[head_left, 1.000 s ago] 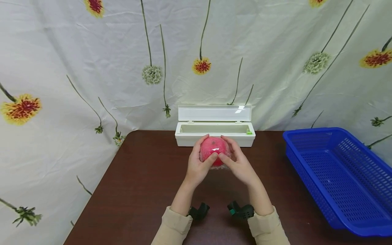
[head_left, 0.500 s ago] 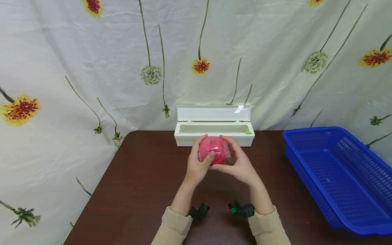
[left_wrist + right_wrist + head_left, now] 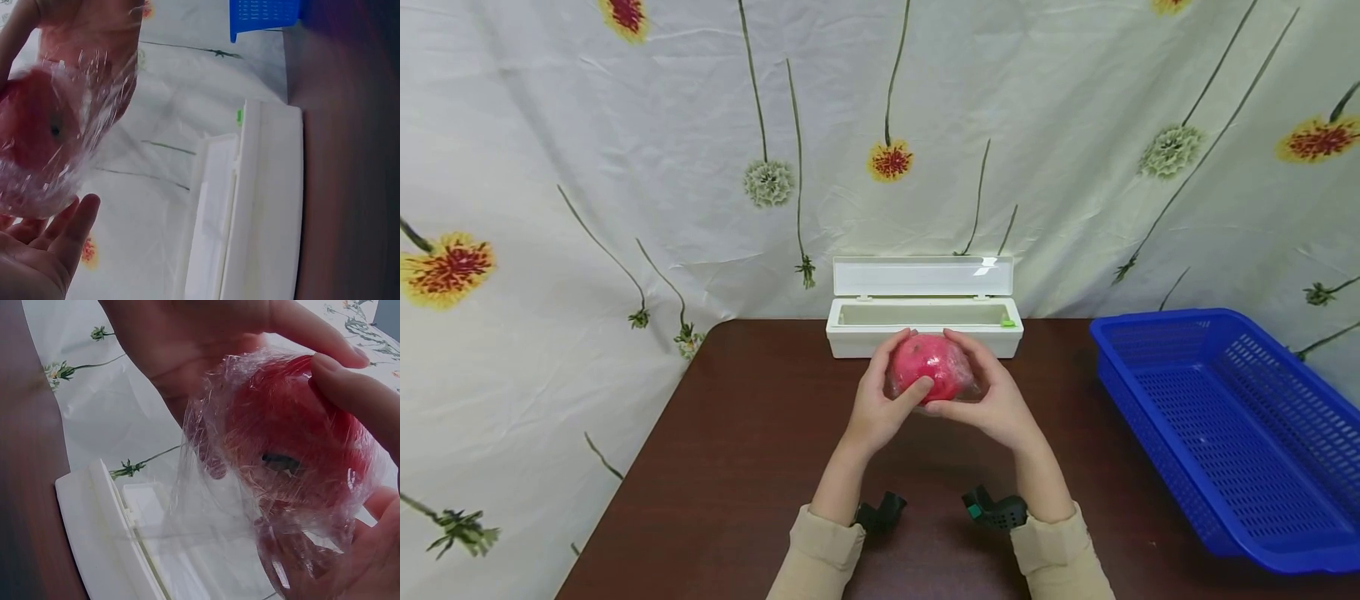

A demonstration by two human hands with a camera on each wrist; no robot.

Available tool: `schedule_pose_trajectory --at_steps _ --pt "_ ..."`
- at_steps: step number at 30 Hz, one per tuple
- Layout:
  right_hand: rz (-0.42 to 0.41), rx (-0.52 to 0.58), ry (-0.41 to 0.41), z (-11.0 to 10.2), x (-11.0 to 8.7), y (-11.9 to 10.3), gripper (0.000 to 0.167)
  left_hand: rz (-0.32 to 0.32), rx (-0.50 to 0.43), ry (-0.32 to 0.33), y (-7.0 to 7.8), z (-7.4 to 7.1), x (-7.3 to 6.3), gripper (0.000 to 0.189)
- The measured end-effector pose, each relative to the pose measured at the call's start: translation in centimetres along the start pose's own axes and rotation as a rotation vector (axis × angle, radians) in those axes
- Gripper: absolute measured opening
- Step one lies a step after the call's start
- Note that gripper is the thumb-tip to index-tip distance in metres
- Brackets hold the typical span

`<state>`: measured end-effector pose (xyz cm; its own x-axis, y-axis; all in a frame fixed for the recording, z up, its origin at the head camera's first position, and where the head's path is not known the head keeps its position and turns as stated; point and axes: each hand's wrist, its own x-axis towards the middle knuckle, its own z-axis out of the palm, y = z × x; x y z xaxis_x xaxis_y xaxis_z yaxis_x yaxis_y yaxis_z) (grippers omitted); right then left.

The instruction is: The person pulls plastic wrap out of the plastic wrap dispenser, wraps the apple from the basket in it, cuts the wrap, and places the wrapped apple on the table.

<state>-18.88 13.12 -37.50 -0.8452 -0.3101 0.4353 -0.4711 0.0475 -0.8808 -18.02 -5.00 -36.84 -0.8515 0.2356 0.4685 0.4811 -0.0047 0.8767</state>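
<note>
A round red fruit (image 3: 925, 360), wrapped in clear cling film, is held up between both hands above the table. My left hand (image 3: 874, 412) grips its left side, with the thumb across the front. On the other side my right hand (image 3: 1000, 410) holds it, thumb along its lower edge, fingers curled over the top right. Loose, crinkled cling film (image 3: 215, 419) hangs off the fruit in the right wrist view. A dark spot shows on the fruit through the film. Behind the hands stands a white cling film dispenser (image 3: 925, 342), its lid (image 3: 917, 277) raised.
A blue perforated plastic basket (image 3: 1157, 450) stands on the right of the dark brown table (image 3: 745, 450). A small green piece (image 3: 1007, 323) sits at the dispenser's right end. White flower-print cloth (image 3: 685, 150) hangs behind the table. Each wrist wears a black camera mount (image 3: 996, 510).
The fruit has turned a little between the hands. My right thumb has moved from its front to its lower edge, and more gathered film shows on its right side.
</note>
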Motion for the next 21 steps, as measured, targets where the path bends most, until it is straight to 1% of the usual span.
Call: schedule_pose_trajectory --at_steps 2,4,7,10,13,18,21 --pt "-0.005 0.004 0.002 -0.2 0.0 0.1 0.081 0.005 -0.007 -0.007 -0.8 -0.2 0.1 0.067" --pt "-0.014 0.008 0.0 -0.3 0.0 0.2 0.079 0.019 -0.014 -0.017 -1.2 -0.3 0.1 0.069" --pt "-0.008 0.0 0.001 -0.5 0.0 0.4 0.077 0.029 0.009 -0.037 0.3 -0.4 -0.1 0.072" --pt "0.001 -0.016 0.003 -0.7 0.0 0.4 0.076 0.055 0.048 -0.056 1.6 -0.4 -0.2 0.073" --pt "0.01 -0.032 0.003 -0.9 0.0 0.3 0.075 0.079 0.073 -0.08 1.9 -0.5 -0.2 0.073" --pt "0.048 -0.063 -0.004 -1.1 -0.2 0.1 0.074 0.147 0.089 -0.126 2.1 -0.7 -0.2 0.073" --pt "0.068 -0.081 -0.011 -1.2 -0.2 0.1 0.072 0.175 0.096 -0.15 2.2 -0.8 -0.1 0.071"
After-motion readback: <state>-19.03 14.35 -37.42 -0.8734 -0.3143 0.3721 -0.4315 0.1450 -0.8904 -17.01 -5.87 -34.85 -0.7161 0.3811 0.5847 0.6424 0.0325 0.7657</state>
